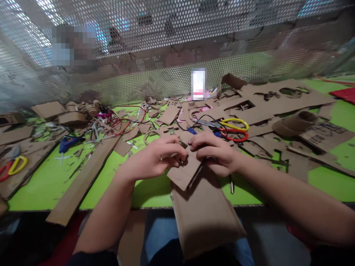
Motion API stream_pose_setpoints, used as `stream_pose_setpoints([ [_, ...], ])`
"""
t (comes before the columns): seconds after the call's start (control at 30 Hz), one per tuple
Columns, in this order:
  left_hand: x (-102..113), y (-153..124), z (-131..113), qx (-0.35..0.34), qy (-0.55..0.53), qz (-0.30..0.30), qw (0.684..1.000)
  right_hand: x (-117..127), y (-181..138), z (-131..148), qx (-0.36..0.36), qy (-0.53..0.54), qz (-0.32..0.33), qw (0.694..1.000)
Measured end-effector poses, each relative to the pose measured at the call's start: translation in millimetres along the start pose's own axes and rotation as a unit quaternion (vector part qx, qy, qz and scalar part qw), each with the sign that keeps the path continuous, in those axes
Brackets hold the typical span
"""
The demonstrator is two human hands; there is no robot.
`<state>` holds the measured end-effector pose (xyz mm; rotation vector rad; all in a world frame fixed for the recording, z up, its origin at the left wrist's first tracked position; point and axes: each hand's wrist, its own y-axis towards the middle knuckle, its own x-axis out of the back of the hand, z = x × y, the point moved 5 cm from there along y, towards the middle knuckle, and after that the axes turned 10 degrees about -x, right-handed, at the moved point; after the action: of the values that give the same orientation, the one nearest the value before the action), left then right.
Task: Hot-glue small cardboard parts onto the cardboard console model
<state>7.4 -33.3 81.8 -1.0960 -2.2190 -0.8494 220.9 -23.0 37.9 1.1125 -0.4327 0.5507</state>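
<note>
My left hand (159,157) has its fingers curled on the left edge of a small folded cardboard piece (183,174). On the opposite edge, my right hand (217,152) grips the same piece with bent fingers; both sets of fingertips are partly hidden. The piece is tilted above a long brown cardboard box (205,212), which juts over the table's front edge toward my lap. Just beyond my right hand lie scissors (235,130) with one yellow and one red handle. A thin metal-tipped tool (232,184) shows beneath my right wrist.
Cardboard scraps (169,114) litter the green table (149,192). At left are a blue glue gun (69,143), a long cardboard strip (85,181) and another pair of scissors (18,165). A large cut-out cardboard sheet (266,103) lies at right. A perforated metal screen (155,66) stands behind.
</note>
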Motion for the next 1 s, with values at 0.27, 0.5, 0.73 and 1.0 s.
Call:
stream_pose_setpoints([
  [0.27,0.2,19.3,-29.9,0.083,0.148,0.104,0.980,-1.3,-1.6,-3.1,0.009,0.008,-0.021,1.000],
  [0.5,0.0,36.4,-39.4,0.040,0.252,0.201,0.946,-3.2,-2.1,-5.9,-0.002,0.038,-0.043,0.998],
  [0.73,1.2,32.7,-41.2,0.055,0.262,0.200,0.942,-5.2,-2.4,-9.7,-0.003,0.049,-0.076,0.996],
  [1.0,5.8,34.7,-39.2,0.044,0.265,0.209,0.940,-4.6,1.1,-9.1,-0.009,0.038,-0.076,0.996],
])
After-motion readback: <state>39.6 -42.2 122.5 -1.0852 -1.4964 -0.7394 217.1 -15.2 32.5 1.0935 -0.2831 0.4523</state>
